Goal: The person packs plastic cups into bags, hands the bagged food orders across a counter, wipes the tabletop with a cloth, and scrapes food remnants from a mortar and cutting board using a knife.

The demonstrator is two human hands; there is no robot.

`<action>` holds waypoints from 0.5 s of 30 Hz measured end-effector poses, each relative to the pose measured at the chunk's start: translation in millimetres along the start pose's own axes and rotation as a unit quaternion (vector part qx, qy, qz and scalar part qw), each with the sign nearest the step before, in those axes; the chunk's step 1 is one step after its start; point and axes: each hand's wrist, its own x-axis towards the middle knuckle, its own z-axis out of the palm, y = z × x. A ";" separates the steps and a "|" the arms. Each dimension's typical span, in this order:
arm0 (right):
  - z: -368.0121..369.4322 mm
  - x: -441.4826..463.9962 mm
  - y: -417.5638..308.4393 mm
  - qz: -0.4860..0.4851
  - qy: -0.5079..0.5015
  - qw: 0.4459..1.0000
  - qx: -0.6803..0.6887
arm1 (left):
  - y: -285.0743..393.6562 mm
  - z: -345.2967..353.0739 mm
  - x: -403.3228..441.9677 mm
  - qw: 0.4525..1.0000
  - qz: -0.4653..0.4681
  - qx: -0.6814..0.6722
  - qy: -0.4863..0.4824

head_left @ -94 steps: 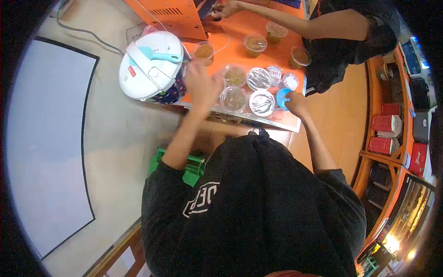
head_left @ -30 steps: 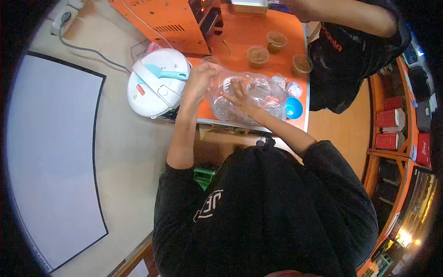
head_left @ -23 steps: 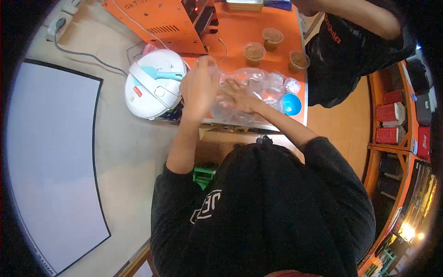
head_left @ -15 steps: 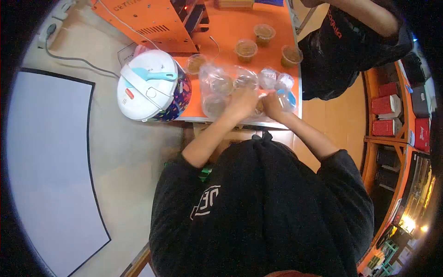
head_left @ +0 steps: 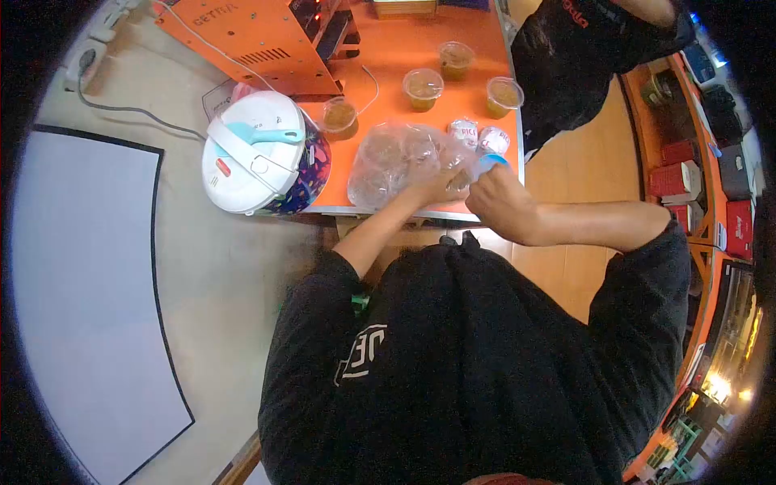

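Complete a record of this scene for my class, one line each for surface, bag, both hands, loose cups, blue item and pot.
Surface: orange table
Bag: clear plastic bag, round containers inside, count uncertain
Left hand: against the bag
Right hand: curled beside the left; exact grip hidden
Loose cups: four, clear, brownish contents
Blue item: partly hidden by right hand
Pot: white lid, light-blue utensil on top

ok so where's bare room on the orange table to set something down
Bare orange table shows between the orange machine and the far plastic cups, though a thin cable reaches in. The front is crowded: clear bag, left hand, right hand, white-and-red packages.
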 end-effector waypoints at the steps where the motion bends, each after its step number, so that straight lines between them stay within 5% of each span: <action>1: -3.1 -0.8 6.5 -0.042 0.073 0.996 0.007 | 29.3 -30.8 7.0 0.985 -0.128 0.066 -0.098; 3: -7.1 4.3 8.9 -0.033 0.056 0.998 0.022 | 64.9 -62.0 9.9 0.939 -0.256 0.131 -0.190; 6: -6.3 12.1 12.6 -0.019 0.080 0.996 -0.017 | 62.0 -59.4 2.7 0.964 -0.206 0.151 -0.079; 9: -2.8 17.3 34.0 -0.026 0.044 0.998 0.035 | 27.4 -46.1 1.4 0.983 0.052 -0.017 0.173; 11: -9.1 8.3 47.1 -0.078 0.221 0.965 0.121 | 99.2 -123.5 -12.8 0.952 -0.121 0.281 0.006; 13: -7.3 8.6 55.9 -0.027 0.293 0.950 0.105 | 143.9 -171.6 -45.2 0.908 -0.198 0.368 0.026; 15: 4.2 12.1 64.3 0.027 0.364 0.927 0.087 | 184.7 -214.0 -44.1 0.803 -0.321 0.467 -0.185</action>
